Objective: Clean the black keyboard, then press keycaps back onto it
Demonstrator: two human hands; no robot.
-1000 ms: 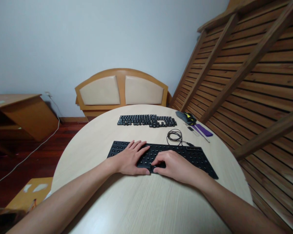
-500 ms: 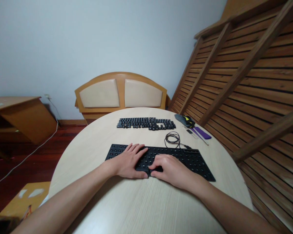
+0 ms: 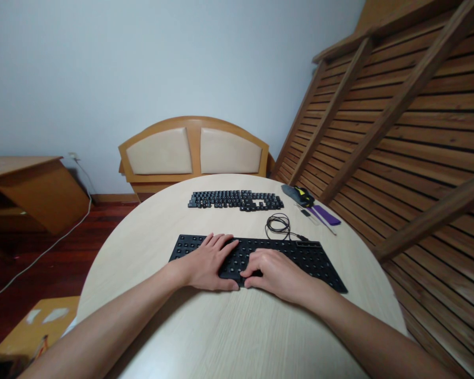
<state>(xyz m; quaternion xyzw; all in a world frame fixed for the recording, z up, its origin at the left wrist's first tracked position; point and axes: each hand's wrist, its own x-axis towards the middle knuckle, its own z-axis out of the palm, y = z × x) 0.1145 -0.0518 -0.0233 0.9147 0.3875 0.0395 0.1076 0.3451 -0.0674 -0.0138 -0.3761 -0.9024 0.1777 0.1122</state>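
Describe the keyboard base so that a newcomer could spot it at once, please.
Find the pale round table. On it, the left hand and right hand touch the black keyboard base. Unlike the keycaps grouped farther back, it is one continuous slab dotted with key mounts.

Keyboard (image 3: 316, 263): long, black — rows of bare key posts showing
Keyboard pose: flat on the table (image 3: 237, 337), slightly slanted, its right end nearer
Panel (image 3: 308, 244): narrow, pale-outlined — at the far right corner
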